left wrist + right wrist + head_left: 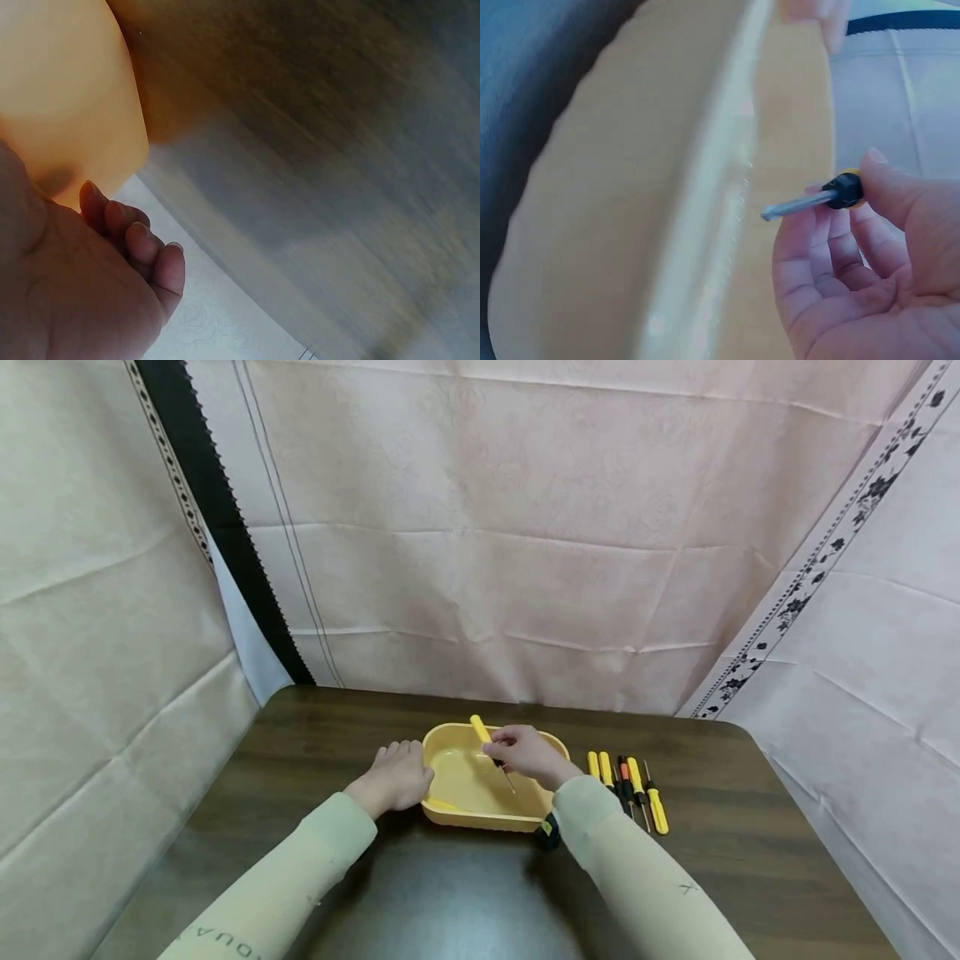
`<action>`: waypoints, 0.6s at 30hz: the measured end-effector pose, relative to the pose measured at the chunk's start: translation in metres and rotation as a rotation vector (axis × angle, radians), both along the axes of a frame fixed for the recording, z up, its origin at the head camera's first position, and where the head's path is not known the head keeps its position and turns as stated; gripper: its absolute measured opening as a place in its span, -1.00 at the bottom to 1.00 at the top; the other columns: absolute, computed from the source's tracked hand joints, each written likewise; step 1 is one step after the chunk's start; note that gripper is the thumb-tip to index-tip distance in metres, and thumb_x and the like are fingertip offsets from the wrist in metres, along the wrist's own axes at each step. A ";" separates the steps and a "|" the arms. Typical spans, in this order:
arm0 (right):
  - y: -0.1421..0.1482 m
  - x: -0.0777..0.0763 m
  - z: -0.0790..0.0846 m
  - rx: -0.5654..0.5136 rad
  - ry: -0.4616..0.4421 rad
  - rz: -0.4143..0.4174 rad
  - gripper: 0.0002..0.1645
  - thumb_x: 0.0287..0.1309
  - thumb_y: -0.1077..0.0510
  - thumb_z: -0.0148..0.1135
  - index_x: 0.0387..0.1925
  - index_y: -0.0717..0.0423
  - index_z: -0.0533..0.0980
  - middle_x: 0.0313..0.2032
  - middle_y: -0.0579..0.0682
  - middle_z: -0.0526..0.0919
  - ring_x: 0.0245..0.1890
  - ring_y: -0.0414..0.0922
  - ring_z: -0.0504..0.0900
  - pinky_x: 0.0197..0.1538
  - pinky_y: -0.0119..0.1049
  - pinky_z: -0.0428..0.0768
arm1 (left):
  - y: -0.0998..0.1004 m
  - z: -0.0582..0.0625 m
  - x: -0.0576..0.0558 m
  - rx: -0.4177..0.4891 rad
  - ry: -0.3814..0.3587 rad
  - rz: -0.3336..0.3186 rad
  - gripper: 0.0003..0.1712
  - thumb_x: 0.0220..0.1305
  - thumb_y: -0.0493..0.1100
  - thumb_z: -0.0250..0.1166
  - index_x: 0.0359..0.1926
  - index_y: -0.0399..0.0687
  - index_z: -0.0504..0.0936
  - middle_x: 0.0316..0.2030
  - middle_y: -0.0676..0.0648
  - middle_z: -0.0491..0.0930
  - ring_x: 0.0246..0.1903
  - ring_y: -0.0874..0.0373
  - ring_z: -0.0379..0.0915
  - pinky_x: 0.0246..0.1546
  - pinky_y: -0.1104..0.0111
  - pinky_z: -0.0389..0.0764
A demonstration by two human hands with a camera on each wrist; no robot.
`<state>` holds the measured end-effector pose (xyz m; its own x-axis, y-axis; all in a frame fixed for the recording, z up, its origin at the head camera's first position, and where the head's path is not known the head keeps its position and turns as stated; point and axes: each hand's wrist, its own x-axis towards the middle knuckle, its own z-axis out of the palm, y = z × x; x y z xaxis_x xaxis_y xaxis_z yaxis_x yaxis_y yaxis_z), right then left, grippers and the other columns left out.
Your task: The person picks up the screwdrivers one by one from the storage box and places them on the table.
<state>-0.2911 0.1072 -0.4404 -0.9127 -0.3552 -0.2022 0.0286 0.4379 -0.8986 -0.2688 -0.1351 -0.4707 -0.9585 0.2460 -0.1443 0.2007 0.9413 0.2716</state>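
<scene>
A screwdriver (pixel 479 728) with a yellow handle, black collar and thin metal shaft is pinched between the thumb and fingers of my right hand (pixel 528 753). Its shaft tilts down over the inside of a shallow yellow tray (pixel 461 752); in the right wrist view the metal tip (pixel 767 214) hangs apart from the tray's floor. On the tray's left rim is my left hand (pixel 397 774), gripping it. The left wrist view shows those fingers (pixel 142 244) curled beside the tray's outer wall, with the thumb mostly hidden. A brighter yellow strip (pixel 442 804) lies in the tray's near left corner.
To the tray's right several screwdrivers (pixel 636 777) with yellow, black or red handles lie in a loose row on the dark wooden table (pixel 337 718). A small dark object (pixel 550 831) shows below the right wrist. Pale cloth (pixel 480 568) hangs behind the table.
</scene>
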 end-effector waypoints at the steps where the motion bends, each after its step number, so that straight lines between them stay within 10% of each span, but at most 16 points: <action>1: 0.003 0.000 0.002 -0.008 0.005 -0.009 -0.67 0.30 0.08 0.21 -0.03 0.21 0.54 -0.07 0.26 0.58 -0.11 0.14 0.58 -0.12 -0.07 0.59 | 0.000 0.001 0.000 0.003 -0.005 0.002 -0.56 0.39 0.02 -0.10 0.04 -0.24 0.37 -0.18 -0.10 0.36 -0.16 -0.01 0.21 -0.04 0.10 0.22; 18: 0.059 -0.003 0.027 -0.084 -0.002 -0.196 -0.50 0.29 -0.05 0.21 0.03 0.28 0.48 -0.01 0.23 0.53 -0.10 0.15 0.60 -0.02 -0.04 0.56 | -0.002 0.001 -0.001 0.017 -0.021 -0.003 -0.57 0.40 0.02 -0.11 0.03 -0.25 0.36 -0.21 -0.11 0.34 -0.20 -0.01 0.19 -0.06 0.11 0.21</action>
<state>-0.2939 0.1659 -0.4138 -0.9655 -0.1869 -0.1813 0.1078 0.3471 -0.9316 -0.2695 -0.1369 -0.4696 -0.9545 0.2516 -0.1598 0.1977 0.9357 0.2921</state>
